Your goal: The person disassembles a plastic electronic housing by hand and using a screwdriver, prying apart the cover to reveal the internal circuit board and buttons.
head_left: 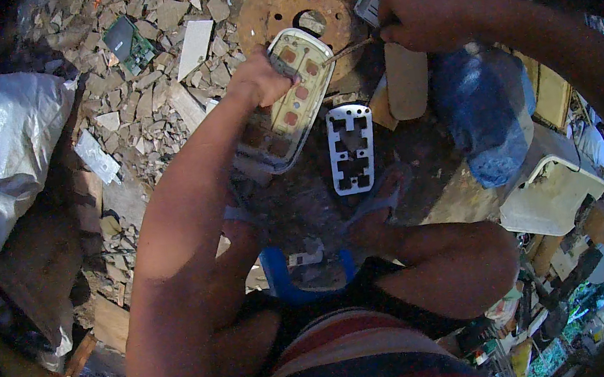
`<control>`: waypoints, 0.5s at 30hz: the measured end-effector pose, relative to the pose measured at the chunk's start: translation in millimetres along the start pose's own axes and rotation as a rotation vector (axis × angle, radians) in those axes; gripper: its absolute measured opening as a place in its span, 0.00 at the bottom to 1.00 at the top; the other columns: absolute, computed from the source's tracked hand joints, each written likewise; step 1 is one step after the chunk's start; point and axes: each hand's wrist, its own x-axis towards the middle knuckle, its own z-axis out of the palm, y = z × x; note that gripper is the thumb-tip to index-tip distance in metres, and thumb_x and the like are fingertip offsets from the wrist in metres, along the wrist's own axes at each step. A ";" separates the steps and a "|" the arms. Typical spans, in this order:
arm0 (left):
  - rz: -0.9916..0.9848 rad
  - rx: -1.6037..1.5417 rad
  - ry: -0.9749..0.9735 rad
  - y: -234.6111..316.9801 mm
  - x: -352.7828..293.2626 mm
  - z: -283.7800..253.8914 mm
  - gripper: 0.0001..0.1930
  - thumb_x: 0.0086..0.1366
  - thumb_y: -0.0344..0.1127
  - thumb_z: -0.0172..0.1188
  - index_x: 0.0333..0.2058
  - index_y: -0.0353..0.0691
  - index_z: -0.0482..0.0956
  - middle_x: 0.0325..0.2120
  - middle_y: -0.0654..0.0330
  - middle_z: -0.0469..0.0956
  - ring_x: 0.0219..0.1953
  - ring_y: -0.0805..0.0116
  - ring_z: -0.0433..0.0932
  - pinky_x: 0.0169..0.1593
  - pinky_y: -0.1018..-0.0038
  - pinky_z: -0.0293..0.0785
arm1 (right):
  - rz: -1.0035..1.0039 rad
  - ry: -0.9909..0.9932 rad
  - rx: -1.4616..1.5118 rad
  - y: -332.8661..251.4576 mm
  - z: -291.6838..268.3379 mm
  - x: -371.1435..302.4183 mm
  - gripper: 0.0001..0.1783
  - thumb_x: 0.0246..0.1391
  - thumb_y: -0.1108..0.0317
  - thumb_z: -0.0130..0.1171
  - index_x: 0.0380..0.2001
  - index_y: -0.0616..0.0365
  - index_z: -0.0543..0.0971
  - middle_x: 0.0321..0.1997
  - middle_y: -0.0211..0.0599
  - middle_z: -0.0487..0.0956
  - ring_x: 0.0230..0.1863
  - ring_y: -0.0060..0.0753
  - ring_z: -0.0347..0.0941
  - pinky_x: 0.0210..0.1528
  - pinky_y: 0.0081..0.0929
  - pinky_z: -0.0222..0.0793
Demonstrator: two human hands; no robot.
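My left hand (261, 80) is closed on the upper left edge of a long pale plastic casing (299, 91). The casing is tilted, with dirty square brownish patches inside. My right hand (418, 14) is closed in a fist at the upper right. From it a thin rod (351, 49) runs left to the casing's right edge; its handle is hidden, so I cannot tell its kind. Beside the fist is a small grey ribbed piece (368, 7). Below the casing a white plastic frame (352, 149) with dark cutouts lies on the ground between my feet.
A rusty round metal disc (258, 17) lies behind the casing. Broken tile pieces (171, 12) and a green circuit board (142, 51) are at left, near a white sack (17, 140). At right are a tan slab (408, 85), a blue bag (486, 121) and a pale plastic tub (552, 199).
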 end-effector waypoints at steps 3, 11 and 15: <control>-0.040 -0.005 0.002 11.3 -1.4 -1.1 0.47 0.47 0.55 0.65 0.57 0.27 0.56 0.48 0.41 0.73 0.52 0.51 0.72 0.54 0.66 0.69 | 0.010 -0.009 0.016 8.3 5.2 2.1 0.14 0.50 0.65 0.55 0.33 0.66 0.80 0.32 0.52 0.80 0.39 0.48 0.77 0.43 0.40 0.72; 0.014 -0.026 -0.035 -0.9 5.8 0.2 0.48 0.48 0.55 0.66 0.56 0.25 0.55 0.50 0.41 0.71 0.53 0.52 0.72 0.55 0.68 0.69 | -0.013 0.028 -0.176 3.4 11.3 -9.8 0.12 0.49 0.65 0.57 0.31 0.63 0.80 0.30 0.51 0.79 0.35 0.50 0.77 0.40 0.43 0.73; 0.047 0.033 -0.029 10.9 5.2 -2.9 0.45 0.49 0.54 0.65 0.55 0.24 0.57 0.49 0.43 0.72 0.53 0.54 0.72 0.55 0.69 0.68 | -0.117 0.095 -0.246 11.7 19.7 -17.2 0.10 0.45 0.66 0.59 0.31 0.60 0.80 0.29 0.47 0.79 0.34 0.48 0.78 0.38 0.41 0.74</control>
